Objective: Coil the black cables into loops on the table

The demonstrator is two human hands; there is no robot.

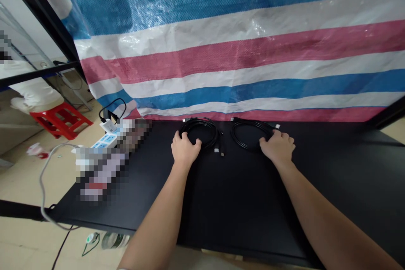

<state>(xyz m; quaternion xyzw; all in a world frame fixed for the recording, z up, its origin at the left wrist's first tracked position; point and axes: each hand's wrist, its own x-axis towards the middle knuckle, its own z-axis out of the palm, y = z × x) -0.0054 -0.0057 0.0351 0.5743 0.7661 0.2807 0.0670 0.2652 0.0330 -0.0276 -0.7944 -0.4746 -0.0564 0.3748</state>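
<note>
Fig. 1. Two hands, well apart, at the far edge of the black tabletop [240, 202]: left hand [186, 148] on a coiled black cable [199, 133], right hand [277, 147] on a second coil [249, 134] (neither clearly gripping). Risk: dragging could snag the loose plug ends [220, 151], tangling the coils.

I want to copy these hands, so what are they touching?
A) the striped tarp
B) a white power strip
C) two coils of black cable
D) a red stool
C. The left hand rests on the left coil of black cable, and the right hand rests on the right coil of black cable, both on the black table.
</note>
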